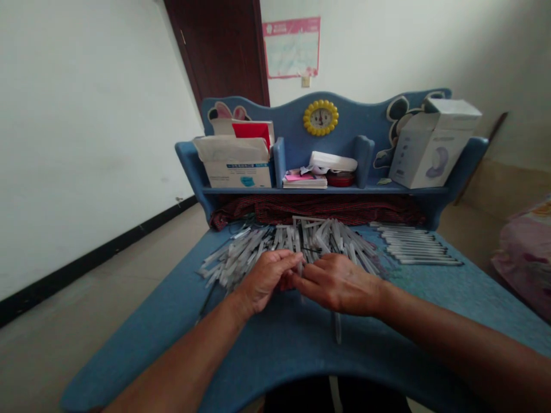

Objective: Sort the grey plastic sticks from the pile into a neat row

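My left hand (272, 277) is closed, thumb and fingers pinching a thin translucent strip (300, 244) that stands up from them. Against it my right hand (338, 284) is also closed, its fingertips meeting the left ones; what they grip is hidden. A short dark stick (312, 250) shows just above the right fingers. Below the right palm a pale narrow strip (338, 328) sticks out; whether it is held or lies on the table, I cannot tell. Behind both hands spreads a loose heap of clear and whitish strips (241, 252).
The blue table (172, 338) carries a neat row of slim white sticks with dark ends (419, 246) at right. A dark red checked cloth (318, 207) lies under the shelf. On the shelf stand a mask box (241, 169), a white carton (430, 149) and a yellow clock (321, 117).
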A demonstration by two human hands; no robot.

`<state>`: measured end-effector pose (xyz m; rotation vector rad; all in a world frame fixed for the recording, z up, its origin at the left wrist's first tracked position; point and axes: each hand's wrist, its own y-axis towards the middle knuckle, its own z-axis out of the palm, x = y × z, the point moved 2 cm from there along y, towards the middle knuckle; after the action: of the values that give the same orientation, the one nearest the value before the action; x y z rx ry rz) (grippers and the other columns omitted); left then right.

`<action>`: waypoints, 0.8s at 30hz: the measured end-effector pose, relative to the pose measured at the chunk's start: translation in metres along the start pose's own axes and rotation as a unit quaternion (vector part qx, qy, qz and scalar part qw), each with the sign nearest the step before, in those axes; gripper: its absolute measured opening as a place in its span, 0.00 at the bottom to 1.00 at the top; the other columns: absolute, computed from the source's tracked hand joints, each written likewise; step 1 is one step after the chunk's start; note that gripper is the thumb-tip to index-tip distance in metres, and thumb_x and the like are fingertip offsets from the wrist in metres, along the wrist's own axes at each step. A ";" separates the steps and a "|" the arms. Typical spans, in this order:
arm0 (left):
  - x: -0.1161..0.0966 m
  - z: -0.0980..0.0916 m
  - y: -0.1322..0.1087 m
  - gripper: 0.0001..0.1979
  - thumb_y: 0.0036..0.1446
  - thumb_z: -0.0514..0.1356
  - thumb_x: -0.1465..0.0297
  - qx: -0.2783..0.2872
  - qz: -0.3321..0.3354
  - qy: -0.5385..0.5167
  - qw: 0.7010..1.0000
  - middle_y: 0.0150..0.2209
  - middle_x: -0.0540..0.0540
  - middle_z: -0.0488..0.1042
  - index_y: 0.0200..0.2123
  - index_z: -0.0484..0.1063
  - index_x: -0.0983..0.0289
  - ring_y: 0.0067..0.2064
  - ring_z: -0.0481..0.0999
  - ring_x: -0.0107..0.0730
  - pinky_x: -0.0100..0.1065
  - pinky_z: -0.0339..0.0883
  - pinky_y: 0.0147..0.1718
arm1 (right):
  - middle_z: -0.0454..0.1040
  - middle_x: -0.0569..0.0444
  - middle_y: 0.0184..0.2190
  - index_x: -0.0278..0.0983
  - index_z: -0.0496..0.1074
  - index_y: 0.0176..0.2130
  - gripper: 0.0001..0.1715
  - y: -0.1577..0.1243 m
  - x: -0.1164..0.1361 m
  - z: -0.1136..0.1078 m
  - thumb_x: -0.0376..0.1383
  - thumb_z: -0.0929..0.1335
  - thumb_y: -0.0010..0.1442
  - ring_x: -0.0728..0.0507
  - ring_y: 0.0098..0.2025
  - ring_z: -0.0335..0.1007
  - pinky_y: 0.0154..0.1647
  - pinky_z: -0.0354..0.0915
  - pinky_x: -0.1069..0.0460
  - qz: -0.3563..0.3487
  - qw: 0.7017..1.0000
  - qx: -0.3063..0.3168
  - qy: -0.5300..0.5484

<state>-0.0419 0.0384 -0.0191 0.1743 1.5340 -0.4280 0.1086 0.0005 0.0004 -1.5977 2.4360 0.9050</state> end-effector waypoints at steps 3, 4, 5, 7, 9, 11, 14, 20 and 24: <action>-0.005 -0.010 0.002 0.13 0.43 0.66 0.65 -0.051 0.027 -0.055 0.997 0.18 0.46 0.64 0.24 0.67 0.67 0.17 0.60 0.17 0.22 0.50 0.15 | 0.68 0.56 0.26 0.34 0.65 0.47 0.15 0.009 -0.008 0.004 0.28 0.56 0.65 0.51 0.23 0.60 0.23 0.49 0.52 0.024 1.000 0.000 0.018; -0.008 -0.015 0.002 0.13 0.44 0.66 0.65 -0.075 0.048 -0.057 0.994 0.18 0.46 0.64 0.24 0.67 0.67 0.16 0.59 0.16 0.21 0.49 0.15 | 0.69 0.56 0.26 0.34 0.65 0.49 0.16 0.010 -0.013 0.005 0.27 0.56 0.64 0.51 0.23 0.60 0.23 0.48 0.52 0.054 0.998 0.007 0.027; -0.012 -0.020 0.002 0.12 0.45 0.65 0.65 -0.100 0.072 -0.054 0.991 0.17 0.45 0.63 0.25 0.67 0.67 0.14 0.57 0.15 0.21 0.46 0.13 | 0.70 0.56 0.27 0.35 0.65 0.49 0.17 0.009 -0.019 0.005 0.27 0.57 0.63 0.51 0.24 0.61 0.23 0.48 0.52 0.093 0.995 0.021 0.037; -0.020 -0.029 0.000 0.11 0.46 0.64 0.66 -0.129 0.111 -0.045 0.984 0.18 0.47 0.67 0.26 0.69 0.68 0.14 0.56 0.14 0.21 0.43 0.12 | 0.72 0.54 0.28 0.35 0.68 0.46 0.16 0.007 -0.033 0.007 0.28 0.58 0.62 0.51 0.25 0.62 0.24 0.47 0.53 0.169 0.982 0.064 0.058; -0.026 -0.035 -0.002 0.11 0.46 0.65 0.67 -0.154 0.135 -0.043 0.978 0.22 0.50 0.72 0.26 0.69 0.69 0.14 0.58 0.14 0.21 0.43 0.12 | 0.74 0.52 0.28 0.35 0.71 0.38 0.13 0.004 -0.042 0.011 0.30 0.59 0.62 0.51 0.26 0.63 0.25 0.46 0.53 0.218 0.965 0.118 0.080; -0.031 -0.037 -0.004 0.11 0.45 0.65 0.67 -0.174 0.142 -0.042 0.974 0.24 0.51 0.73 0.27 0.69 0.69 0.15 0.59 0.14 0.21 0.43 0.11 | 0.74 0.52 0.27 0.36 0.72 0.35 0.13 0.004 -0.045 0.014 0.33 0.59 0.61 0.50 0.26 0.64 0.26 0.47 0.53 0.240 0.951 0.166 0.098; -0.034 -0.037 -0.007 0.10 0.46 0.65 0.68 -0.192 0.158 -0.035 0.968 0.24 0.51 0.74 0.27 0.69 0.68 0.15 0.60 0.14 0.21 0.44 0.12 | 0.75 0.51 0.26 0.37 0.73 0.37 0.12 0.008 -0.040 0.017 0.35 0.60 0.60 0.49 0.27 0.67 0.27 0.49 0.54 0.237 0.940 0.218 0.108; -0.034 -0.034 -0.009 0.09 0.45 0.64 0.68 -0.207 0.180 -0.009 0.962 0.24 0.52 0.74 0.28 0.70 0.67 0.15 0.60 0.15 0.21 0.46 0.12 | 0.77 0.49 0.30 0.39 0.73 0.35 0.14 0.014 -0.030 0.014 0.33 0.60 0.59 0.44 0.31 0.72 0.26 0.52 0.53 0.193 0.925 0.313 0.098; -0.034 -0.030 -0.011 0.08 0.46 0.64 0.68 -0.186 0.169 0.025 0.968 0.22 0.51 0.72 0.26 0.71 0.68 0.15 0.59 0.16 0.22 0.47 0.13 | 0.77 0.48 0.31 0.38 0.73 0.35 0.14 0.008 -0.031 0.014 0.29 0.60 0.56 0.42 0.33 0.74 0.28 0.55 0.53 0.189 0.911 0.355 0.091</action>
<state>-0.0736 0.0449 0.0147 0.1499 1.5697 0.1376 0.1123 0.0348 0.0038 -0.9967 2.7664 -0.1559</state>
